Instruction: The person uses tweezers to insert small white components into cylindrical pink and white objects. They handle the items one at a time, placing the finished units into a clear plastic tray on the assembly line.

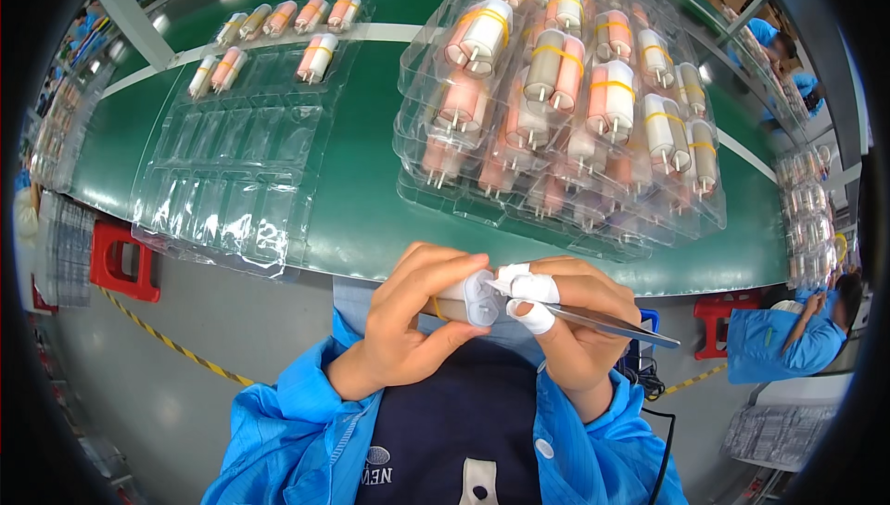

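Head view: green conveyor belt [371,217] carries a stack of clear trays [565,106] full of banded cylinder pairs, plus a near-empty tray [232,162]. Left hand [408,319] clasps a white cylinder part [468,299] near the chest; right hand [575,329], taped fingertips, grips metal tweezers [616,324].

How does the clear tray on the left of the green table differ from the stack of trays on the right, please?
The left tray lies single and flat with most pockets bare; the right stack is several layers high and tilted. The left tray holds a few banded pairs along its far rows only; the stack is full. Both are clear plastic on the green table.
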